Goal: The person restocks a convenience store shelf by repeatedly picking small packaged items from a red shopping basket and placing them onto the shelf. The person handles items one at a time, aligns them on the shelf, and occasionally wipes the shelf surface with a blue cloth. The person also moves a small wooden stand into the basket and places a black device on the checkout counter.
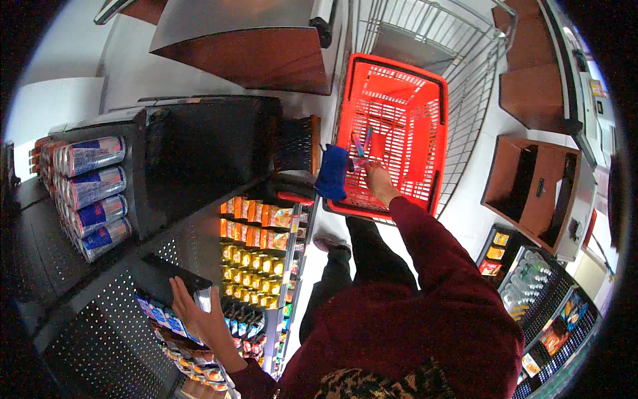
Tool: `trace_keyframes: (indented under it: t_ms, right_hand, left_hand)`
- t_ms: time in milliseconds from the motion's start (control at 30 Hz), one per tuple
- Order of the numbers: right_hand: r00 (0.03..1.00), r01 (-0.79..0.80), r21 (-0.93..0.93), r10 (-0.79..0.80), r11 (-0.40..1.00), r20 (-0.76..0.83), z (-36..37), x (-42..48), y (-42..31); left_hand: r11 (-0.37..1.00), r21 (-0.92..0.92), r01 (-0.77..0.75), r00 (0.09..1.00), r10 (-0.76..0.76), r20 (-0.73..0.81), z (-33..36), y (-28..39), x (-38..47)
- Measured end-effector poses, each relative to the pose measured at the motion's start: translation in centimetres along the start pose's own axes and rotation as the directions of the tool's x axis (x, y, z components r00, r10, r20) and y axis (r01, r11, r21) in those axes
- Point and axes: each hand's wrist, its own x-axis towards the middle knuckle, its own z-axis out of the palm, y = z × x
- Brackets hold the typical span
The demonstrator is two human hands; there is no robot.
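Note:
My right hand (380, 183) reaches down into a red plastic shopping basket (432, 149) set against a wire shopping cart (473, 114). Its fingers are at a small colourful packet (359, 162); whether they grip it cannot be told. Slim coloured items (368, 137) lie just beyond the fingertips. A dark blue cloth pouch (333, 172) hangs over the basket's left rim. At the lower left, my left hand (199, 311) is around the edge of a black shelf part (174, 273), fingers on one side and thumb on the other, above hanging packets.
Silver and blue drink cans (102, 187) are stacked at the left beside a black counter. Racks of orange and yellow snack packets (254, 259) stand between my hands. A brown open cabinet (536, 187) is at the right, with a perforated rack of bottles (526, 279) below it.

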Motion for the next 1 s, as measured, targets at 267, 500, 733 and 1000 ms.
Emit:
trace_keyframes:
  t_ms: [267,500,733,1000]
  right_hand:
    - [0.982,-0.087,0.108,0.067,0.99,0.177,3.8,5.2,-0.5]
    - [0.903,-0.242,0.03,0.214,0.97,0.372,4.2,6.3,-0.6]
    - [0.954,-0.078,0.184,0.02,0.98,0.299,-0.2,1.5,1.3]
    - [0.877,-0.473,0.701,0.361,0.535,0.316,-5.5,-2.5,7.3]
  left_hand:
    - [0.998,-0.006,0.057,0.998,-0.057,0.023,-1.1,1.0,0.1]
    - [0.997,-0.021,0.078,0.997,-0.077,0.007,-1.9,2.1,0.0]
    - [0.996,-0.03,0.087,0.996,-0.088,-0.03,-1.3,1.3,-1.2]
    - [0.987,-0.123,0.1,0.994,-0.105,-0.035,-1.4,0.8,-1.7]
